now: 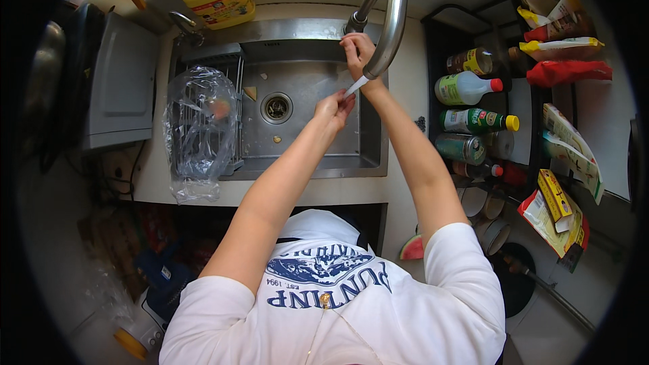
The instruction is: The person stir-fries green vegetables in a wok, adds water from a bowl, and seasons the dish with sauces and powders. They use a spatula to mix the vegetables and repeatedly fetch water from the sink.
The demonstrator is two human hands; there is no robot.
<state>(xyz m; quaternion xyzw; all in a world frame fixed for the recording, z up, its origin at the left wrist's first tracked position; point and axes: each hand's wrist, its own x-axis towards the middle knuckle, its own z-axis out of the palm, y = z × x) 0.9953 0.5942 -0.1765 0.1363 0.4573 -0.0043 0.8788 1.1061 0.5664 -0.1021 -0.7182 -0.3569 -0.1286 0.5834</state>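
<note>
Water runs from the curved metal faucet (394,20) over the steel sink (314,76). My left hand (335,110) is in the stream, palm turned up, fingers apart, holding nothing that I can see. Behind the spout, my right hand (360,53) is raised by the faucet's base with its fingers loosely bent. I see no object in it; whether it touches the faucet is unclear. A round drain strainer (277,108) and small food scraps (250,93) lie on the basin floor to the left of my hands.
A clear plastic bag (200,137) covers much of the drying rack (238,76) at the sink's left. Behind stands a yellow jug (218,0). Bottles (469,87) and packets fill a black rack on the right. A watermelon piece (411,248) lies near my right elbow.
</note>
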